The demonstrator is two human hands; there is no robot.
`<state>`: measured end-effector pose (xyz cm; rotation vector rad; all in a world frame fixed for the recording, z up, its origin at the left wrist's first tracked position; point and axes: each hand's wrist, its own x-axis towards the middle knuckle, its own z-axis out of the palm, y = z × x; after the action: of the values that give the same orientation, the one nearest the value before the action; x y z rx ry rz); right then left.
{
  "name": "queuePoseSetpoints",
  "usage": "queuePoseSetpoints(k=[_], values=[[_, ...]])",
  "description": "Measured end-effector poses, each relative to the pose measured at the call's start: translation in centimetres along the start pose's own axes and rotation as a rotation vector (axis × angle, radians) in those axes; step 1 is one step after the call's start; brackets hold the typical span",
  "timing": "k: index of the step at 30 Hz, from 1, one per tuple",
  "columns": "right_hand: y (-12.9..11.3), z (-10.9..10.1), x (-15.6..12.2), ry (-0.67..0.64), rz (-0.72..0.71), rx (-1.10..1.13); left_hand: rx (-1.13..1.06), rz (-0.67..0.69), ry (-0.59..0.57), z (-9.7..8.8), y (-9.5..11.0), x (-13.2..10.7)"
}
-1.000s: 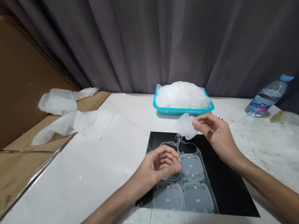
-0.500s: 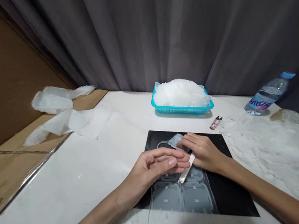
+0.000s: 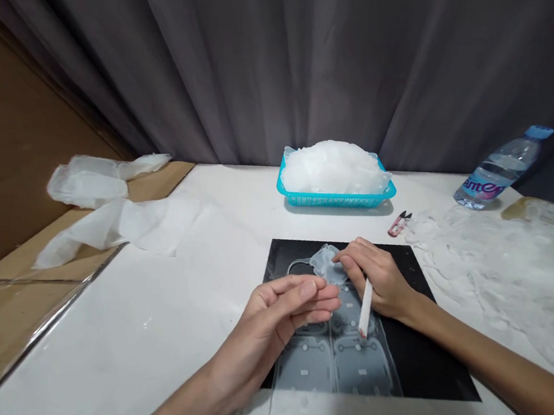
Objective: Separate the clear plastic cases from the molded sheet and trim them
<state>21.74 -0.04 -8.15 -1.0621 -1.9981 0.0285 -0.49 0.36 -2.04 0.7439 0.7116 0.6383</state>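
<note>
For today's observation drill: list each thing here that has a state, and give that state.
Left hand, open, resting on the clear sheet.
Right hand, shut on white stick, fingertips on small clear piece.
Basket, heaped full.
Bottle, capped, on its side.
Snips, lying flat, untouched.

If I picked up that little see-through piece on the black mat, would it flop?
Probably floppy: the see-through piece looks very thin. Likely feather-light too. It might slide on the shiny black mat; the right hand, holding a white stick, presses it down.
</note>
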Motion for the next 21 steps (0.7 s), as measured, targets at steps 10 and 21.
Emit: queuePoseSetpoints(k=[10, 21], values=[[-0.5, -1.0, -0.2, 0.157, 0.246, 0.128, 0.0, -0.001, 0.002, 0.1, -0.1, -0.2], [-7.9, -3.5, 2.7, 0.259, 0.493, 0.405, -0.078, 0.089, 0.053, -0.1, 0.0, -0.4]])
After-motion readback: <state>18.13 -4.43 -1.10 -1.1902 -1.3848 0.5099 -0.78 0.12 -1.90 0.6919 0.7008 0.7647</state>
